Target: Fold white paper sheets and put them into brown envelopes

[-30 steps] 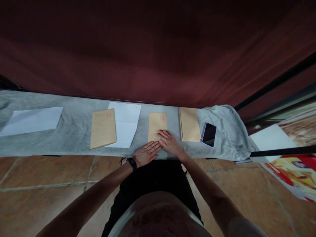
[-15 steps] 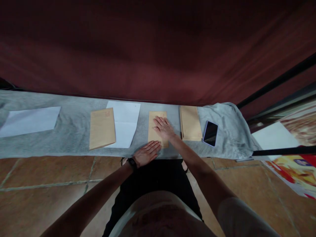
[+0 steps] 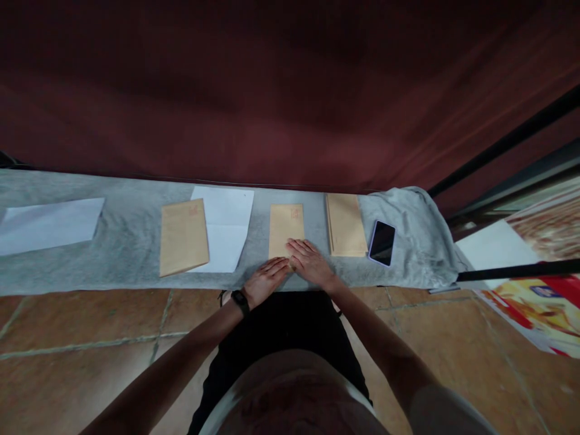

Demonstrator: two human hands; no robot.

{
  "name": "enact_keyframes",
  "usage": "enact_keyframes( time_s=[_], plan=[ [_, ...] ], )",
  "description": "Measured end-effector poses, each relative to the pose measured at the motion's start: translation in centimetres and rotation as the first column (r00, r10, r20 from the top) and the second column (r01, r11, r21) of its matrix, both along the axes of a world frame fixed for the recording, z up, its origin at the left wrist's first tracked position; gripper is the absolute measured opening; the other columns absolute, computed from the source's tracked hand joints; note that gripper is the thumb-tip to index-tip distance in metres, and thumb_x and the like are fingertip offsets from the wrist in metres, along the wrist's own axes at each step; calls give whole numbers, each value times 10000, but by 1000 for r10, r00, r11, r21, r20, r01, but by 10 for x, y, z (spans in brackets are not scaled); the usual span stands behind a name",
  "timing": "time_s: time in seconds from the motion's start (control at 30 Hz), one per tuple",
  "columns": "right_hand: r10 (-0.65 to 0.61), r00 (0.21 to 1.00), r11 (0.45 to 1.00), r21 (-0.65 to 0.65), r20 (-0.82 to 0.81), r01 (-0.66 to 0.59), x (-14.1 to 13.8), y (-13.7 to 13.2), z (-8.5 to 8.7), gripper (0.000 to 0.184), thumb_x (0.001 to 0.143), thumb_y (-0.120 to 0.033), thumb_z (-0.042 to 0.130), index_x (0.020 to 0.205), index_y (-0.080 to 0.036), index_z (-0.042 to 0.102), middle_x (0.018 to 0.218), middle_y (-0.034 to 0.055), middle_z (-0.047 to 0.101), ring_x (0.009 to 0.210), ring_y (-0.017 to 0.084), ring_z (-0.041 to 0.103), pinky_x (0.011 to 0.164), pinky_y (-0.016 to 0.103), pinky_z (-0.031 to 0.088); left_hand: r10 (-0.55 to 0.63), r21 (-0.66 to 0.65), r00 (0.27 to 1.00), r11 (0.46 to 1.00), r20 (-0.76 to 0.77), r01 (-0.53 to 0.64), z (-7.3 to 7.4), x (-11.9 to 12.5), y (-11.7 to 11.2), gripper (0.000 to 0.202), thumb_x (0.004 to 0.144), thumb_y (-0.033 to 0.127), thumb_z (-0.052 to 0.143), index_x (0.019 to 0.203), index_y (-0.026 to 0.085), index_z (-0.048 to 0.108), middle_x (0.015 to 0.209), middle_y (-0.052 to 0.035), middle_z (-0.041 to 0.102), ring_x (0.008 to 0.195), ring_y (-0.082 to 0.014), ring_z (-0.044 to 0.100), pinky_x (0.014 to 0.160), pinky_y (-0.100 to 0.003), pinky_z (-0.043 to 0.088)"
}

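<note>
A brown paper envelope (image 3: 284, 225) with red print near its top lies on the grey cloth in front of me. My left hand (image 3: 268, 279), with a dark watch on its wrist, lies flat over the envelope's lower left corner. Flat on its lower right part rests my right hand (image 3: 309, 261), fingers stretched out and nearly meeting the left fingertips. The two hands cover the envelope's bottom edge. To the right is a stack of brown envelopes (image 3: 347, 226). On the left, more brown envelope paper (image 3: 183, 237) partly overlaps a white sheet (image 3: 229, 226).
A phone (image 3: 382, 243) lies right of the stack. Another white sheet (image 3: 52, 223) is at the far left. Grey cloth (image 3: 131, 241) covers the narrow surface, with a dark red curtain (image 3: 272, 121) behind it. A black bar (image 3: 516, 272) and a printed box (image 3: 539, 311) stand at right.
My right hand has slid down the envelope toward me, uncovering its upper part and red print. My left hand has stayed near the lower left corner.
</note>
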State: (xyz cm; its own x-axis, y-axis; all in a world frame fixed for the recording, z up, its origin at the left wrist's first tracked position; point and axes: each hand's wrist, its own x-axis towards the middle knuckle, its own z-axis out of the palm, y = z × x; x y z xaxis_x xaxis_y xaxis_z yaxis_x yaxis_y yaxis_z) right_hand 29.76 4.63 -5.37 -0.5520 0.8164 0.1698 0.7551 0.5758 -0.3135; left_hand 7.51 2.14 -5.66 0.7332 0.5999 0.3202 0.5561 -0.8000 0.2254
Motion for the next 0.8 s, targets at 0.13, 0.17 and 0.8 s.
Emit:
enact_keyframes(
  time_s=[0.13, 0.17, 0.8],
  plan=[
    [18, 994, 1000, -20, -107, -20, 13, -17, 1, 446, 1018, -370, 485, 1428, -199, 525, 1501, 83, 515, 1415, 185, 443, 1213, 428, 328, 36, -33, 999, 999, -25, -37, 2, 1, 0, 337, 987, 133, 421, 1231, 171, 651, 1335, -101, 650, 1321, -196, 546, 1126, -382, 467],
    [18, 991, 1000, -23, -131, -21, 15, -21, 1, 446, 1005, -385, 517, 1412, -206, 540, 1490, 83, 528, 1403, 188, 459, 1206, 432, 338, 46, -35, 999, 998, -25, -47, 1, 2, 0, 343, 980, 122, 424, 1236, 170, 648, 1332, -102, 651, 1319, -198, 548, 1120, -380, 471],
    [-212, 968, 974, 49, -135, 220, -31, -77, -10, 465, 1007, -257, 450, 1457, -147, 490, 1506, 113, 502, 1419, 240, 436, 1205, 459, 338, 291, 14, 956, 957, -28, -291, -10, 29, -10, 448, 965, 153, 361, 1373, 141, 544, 1387, -140, 605, 1304, -271, 545, 1122, -460, 415]
  ],
)
